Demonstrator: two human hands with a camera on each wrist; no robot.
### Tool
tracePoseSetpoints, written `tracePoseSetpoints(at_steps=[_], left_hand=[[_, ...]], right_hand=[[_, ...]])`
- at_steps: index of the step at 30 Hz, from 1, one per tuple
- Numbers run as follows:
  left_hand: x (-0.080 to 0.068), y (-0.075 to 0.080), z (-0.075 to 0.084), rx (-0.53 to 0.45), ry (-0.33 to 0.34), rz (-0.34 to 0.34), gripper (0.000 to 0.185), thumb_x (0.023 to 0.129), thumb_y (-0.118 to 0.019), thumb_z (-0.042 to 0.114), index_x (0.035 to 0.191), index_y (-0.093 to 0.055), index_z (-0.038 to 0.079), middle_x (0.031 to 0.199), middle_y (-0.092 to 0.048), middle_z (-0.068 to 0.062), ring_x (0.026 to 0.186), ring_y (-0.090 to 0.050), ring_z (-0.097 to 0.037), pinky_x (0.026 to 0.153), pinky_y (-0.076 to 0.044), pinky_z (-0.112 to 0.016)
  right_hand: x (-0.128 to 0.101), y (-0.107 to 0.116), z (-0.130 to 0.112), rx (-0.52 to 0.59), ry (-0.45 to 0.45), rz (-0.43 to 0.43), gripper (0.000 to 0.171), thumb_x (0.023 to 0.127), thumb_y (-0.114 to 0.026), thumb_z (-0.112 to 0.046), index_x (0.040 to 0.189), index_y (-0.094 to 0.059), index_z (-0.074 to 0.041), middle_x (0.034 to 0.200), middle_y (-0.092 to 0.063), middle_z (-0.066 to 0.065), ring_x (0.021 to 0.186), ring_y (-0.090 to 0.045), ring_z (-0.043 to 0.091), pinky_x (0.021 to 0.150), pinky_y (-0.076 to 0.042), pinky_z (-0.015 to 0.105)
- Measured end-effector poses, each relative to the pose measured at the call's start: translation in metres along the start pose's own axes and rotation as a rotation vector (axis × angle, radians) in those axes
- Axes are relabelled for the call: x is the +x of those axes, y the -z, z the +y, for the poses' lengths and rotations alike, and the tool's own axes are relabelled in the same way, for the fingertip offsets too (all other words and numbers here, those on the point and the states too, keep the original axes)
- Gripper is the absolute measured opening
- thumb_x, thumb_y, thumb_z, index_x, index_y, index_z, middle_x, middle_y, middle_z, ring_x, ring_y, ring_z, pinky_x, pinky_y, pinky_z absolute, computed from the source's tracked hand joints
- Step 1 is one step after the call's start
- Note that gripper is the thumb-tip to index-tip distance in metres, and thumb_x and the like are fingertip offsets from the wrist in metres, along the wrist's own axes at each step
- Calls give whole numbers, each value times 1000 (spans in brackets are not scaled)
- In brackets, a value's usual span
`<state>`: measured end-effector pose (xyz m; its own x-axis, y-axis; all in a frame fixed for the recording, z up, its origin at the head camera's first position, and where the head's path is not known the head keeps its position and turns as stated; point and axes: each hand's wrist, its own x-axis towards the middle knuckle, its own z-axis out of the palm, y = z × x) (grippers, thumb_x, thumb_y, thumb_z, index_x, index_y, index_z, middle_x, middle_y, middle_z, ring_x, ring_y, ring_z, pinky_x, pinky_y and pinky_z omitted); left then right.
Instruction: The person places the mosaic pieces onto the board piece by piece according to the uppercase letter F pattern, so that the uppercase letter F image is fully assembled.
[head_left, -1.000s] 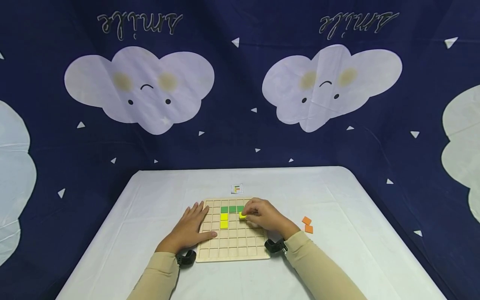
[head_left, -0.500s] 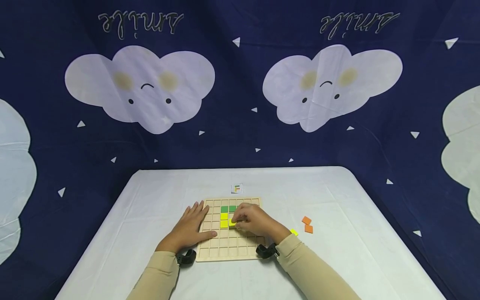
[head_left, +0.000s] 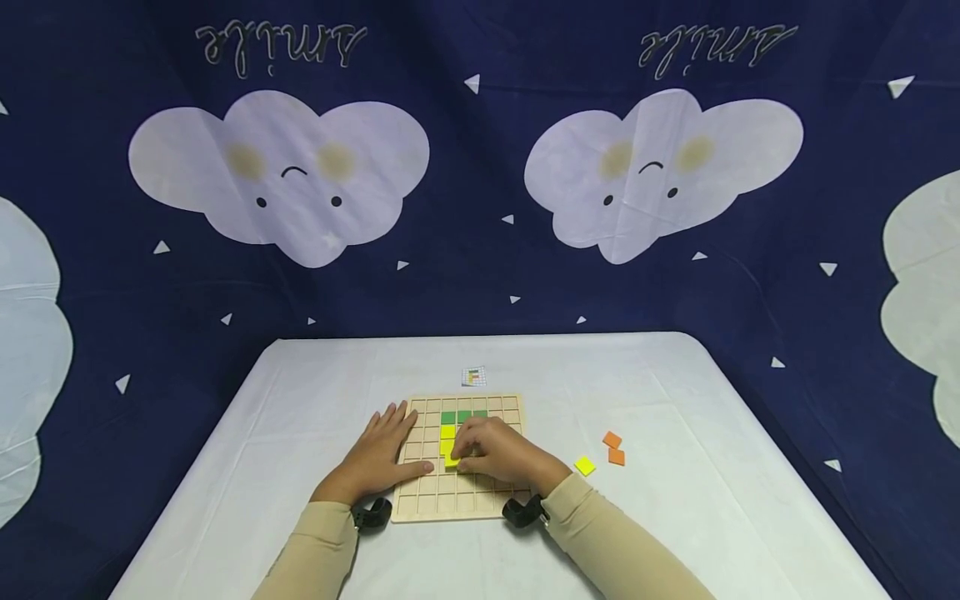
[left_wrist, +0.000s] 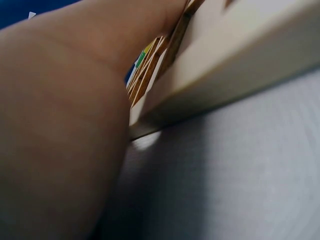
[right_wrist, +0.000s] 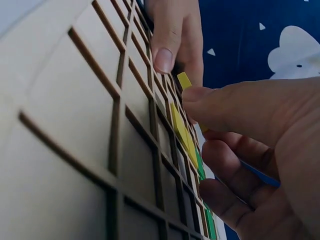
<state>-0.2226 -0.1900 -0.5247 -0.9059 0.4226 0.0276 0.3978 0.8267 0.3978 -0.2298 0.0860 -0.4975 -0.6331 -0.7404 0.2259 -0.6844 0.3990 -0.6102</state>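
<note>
A wooden grid board [head_left: 480,493] lies on the white table. Green tiles [head_left: 463,416] fill part of its far row, and two yellow tiles [head_left: 447,440] sit below them. My right hand [head_left: 459,457] pinches another yellow tile [head_left: 452,461] over the cell just below those two; in the right wrist view this tile [right_wrist: 184,80] stands tilted at my fingertips [right_wrist: 200,95]. My left hand [head_left: 384,450] lies flat with straight fingers on the board's left edge, its thumb [right_wrist: 165,50] on the grid. The left wrist view shows only my palm and the board's edge [left_wrist: 225,65].
A loose yellow tile [head_left: 584,466] and two orange tiles [head_left: 614,448] lie on the tablecloth right of the board. A small pattern card [head_left: 474,377] sits beyond the board's far edge. A dark blue cloud-print curtain hangs behind the table.
My right hand has carried the yellow tile left and toward me across the board, uncovering the loose yellow tile on the cloth. The left hand has stayed put.
</note>
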Motion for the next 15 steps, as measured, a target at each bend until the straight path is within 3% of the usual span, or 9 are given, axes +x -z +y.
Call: tracePoseSetpoints(at_steps=[10, 15], left_hand=[[0, 0, -1, 0, -4, 3, 109, 90, -64, 75, 163, -34, 0, 171, -19, -21, 158, -11, -37, 127, -6, -53], [0, 0, -1, 8, -6, 2, 108, 90, -64, 75, 163, -34, 0, 171, -19, -21, 158, -10, -37, 127, -5, -53]], right_hand=[[6, -12, 1, -105, 23, -15, 7, 91, -86, -12, 97, -81, -12, 102, -67, -9, 93, -61, 1, 85, -52, 19], [8, -15, -2, -155, 17, -8, 6, 92, -85, -12, 96, -81, -14, 104, -68, -10, 98, -62, 2, 92, -51, 21]])
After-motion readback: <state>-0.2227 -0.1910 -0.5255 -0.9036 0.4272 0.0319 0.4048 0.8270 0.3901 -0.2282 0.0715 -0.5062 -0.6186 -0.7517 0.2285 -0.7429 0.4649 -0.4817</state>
